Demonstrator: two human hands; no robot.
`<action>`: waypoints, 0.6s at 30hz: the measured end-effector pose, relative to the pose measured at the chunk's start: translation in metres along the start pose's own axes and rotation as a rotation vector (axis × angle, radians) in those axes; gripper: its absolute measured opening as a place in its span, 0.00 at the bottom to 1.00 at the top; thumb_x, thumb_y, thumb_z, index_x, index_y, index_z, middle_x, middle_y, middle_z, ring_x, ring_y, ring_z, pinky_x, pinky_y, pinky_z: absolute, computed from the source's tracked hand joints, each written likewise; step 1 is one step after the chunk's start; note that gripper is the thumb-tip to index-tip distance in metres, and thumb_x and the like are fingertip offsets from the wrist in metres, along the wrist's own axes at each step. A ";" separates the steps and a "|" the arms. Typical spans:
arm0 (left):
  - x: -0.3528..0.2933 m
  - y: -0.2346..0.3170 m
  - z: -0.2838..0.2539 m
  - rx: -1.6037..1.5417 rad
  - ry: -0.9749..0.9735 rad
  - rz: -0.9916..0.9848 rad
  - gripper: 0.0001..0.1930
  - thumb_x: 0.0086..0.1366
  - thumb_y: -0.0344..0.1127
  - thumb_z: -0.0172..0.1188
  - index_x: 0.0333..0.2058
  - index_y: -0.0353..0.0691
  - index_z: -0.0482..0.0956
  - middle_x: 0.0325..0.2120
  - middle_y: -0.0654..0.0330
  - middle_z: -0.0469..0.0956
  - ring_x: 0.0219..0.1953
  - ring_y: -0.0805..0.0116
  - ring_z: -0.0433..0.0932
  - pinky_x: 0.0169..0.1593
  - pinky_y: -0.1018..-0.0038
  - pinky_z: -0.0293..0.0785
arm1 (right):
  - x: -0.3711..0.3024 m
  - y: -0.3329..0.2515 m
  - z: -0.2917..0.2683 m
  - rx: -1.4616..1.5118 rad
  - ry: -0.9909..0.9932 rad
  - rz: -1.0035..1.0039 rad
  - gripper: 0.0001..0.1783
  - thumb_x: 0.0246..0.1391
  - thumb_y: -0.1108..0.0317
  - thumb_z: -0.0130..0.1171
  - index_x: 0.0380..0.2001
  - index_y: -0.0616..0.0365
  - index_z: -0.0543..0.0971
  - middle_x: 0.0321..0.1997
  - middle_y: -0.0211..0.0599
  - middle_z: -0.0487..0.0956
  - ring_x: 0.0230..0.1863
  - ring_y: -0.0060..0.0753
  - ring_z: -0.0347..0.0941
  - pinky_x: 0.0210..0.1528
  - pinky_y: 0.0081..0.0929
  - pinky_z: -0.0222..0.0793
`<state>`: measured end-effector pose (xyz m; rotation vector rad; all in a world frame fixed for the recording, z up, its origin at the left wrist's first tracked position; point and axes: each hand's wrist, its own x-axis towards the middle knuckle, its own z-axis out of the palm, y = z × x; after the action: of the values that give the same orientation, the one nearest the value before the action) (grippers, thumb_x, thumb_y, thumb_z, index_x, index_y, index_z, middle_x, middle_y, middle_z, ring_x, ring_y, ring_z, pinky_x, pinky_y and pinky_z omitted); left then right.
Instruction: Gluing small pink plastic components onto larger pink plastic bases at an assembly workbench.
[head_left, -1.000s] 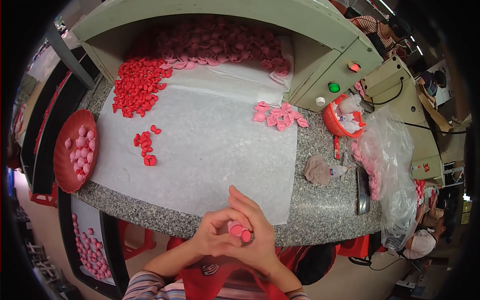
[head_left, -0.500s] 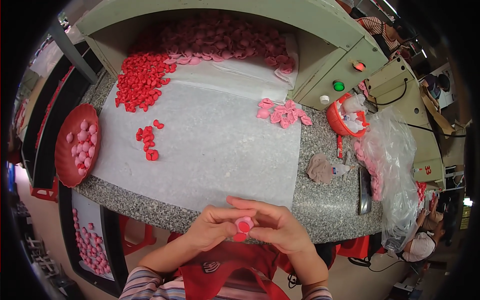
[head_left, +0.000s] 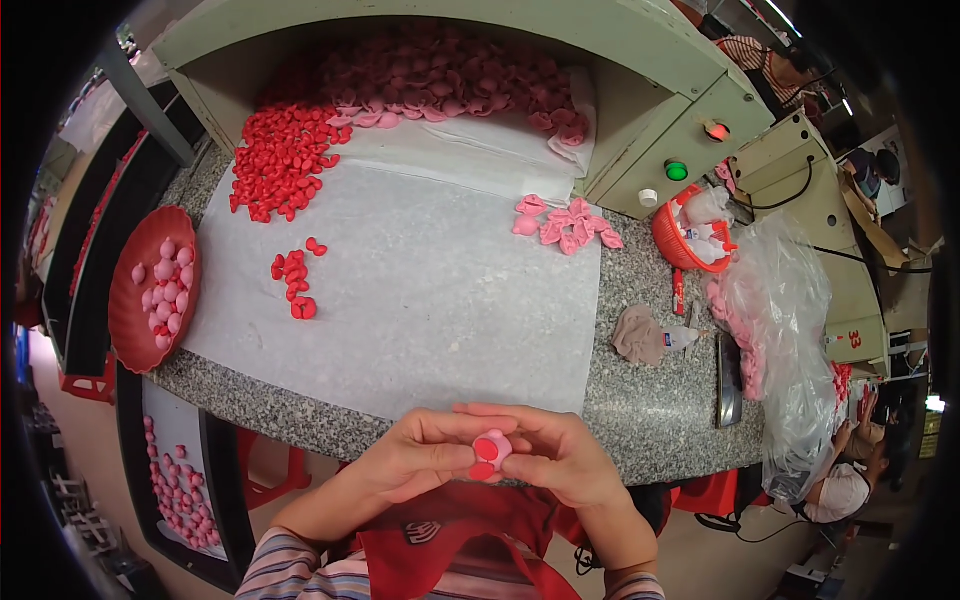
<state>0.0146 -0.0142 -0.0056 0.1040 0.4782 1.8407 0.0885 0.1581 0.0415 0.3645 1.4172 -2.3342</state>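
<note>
Pink-and-red piece point(head_left: 490, 453) sits pinched between both inward-curled hands point(head_left: 425, 457) point(head_left: 568, 457).

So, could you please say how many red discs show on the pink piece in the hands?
2: an upper disc and a lower disc on the pink piece; the left hand and right hand may hide more.

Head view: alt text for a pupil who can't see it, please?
A person's left hand and right hand hold a small pink piece with two red discs at the edge of a speckled grey counter. Beyond, a white paper sheet bears glossy red pieces and folded pink pieces; a fluted red bowl of round pink pieces sits left.
</note>
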 end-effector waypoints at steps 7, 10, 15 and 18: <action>0.001 -0.002 -0.005 0.059 0.037 0.010 0.17 0.57 0.27 0.55 0.46 0.27 0.70 0.45 0.42 0.70 0.49 0.54 0.70 0.50 0.64 0.70 | 0.002 0.002 0.002 -0.036 0.006 -0.004 0.26 0.46 0.84 0.49 0.53 0.68 0.64 0.57 0.44 0.64 0.48 0.28 0.68 0.46 0.23 0.69; 0.004 -0.001 -0.004 0.099 0.060 -0.002 0.16 0.57 0.26 0.55 0.45 0.28 0.71 0.45 0.42 0.70 0.49 0.55 0.70 0.51 0.64 0.69 | 0.006 0.008 -0.002 0.043 0.021 0.003 0.27 0.46 0.83 0.50 0.53 0.69 0.64 0.56 0.44 0.65 0.48 0.28 0.69 0.46 0.23 0.69; 0.006 0.000 -0.003 0.144 0.083 0.027 0.15 0.58 0.25 0.54 0.45 0.29 0.71 0.44 0.43 0.71 0.48 0.56 0.71 0.50 0.65 0.69 | 0.010 0.010 -0.003 0.038 0.054 -0.004 0.28 0.45 0.81 0.51 0.53 0.69 0.63 0.54 0.45 0.67 0.46 0.26 0.70 0.48 0.22 0.68; 0.007 -0.001 -0.004 0.191 0.085 0.052 0.16 0.58 0.23 0.52 0.46 0.29 0.70 0.44 0.46 0.72 0.47 0.59 0.72 0.48 0.68 0.70 | 0.011 0.014 -0.003 0.037 0.048 -0.045 0.28 0.44 0.82 0.50 0.53 0.69 0.63 0.55 0.45 0.67 0.47 0.26 0.70 0.48 0.21 0.67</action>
<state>0.0121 -0.0089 -0.0103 0.1696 0.7165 1.8519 0.0849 0.1533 0.0245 0.4066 1.4194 -2.4058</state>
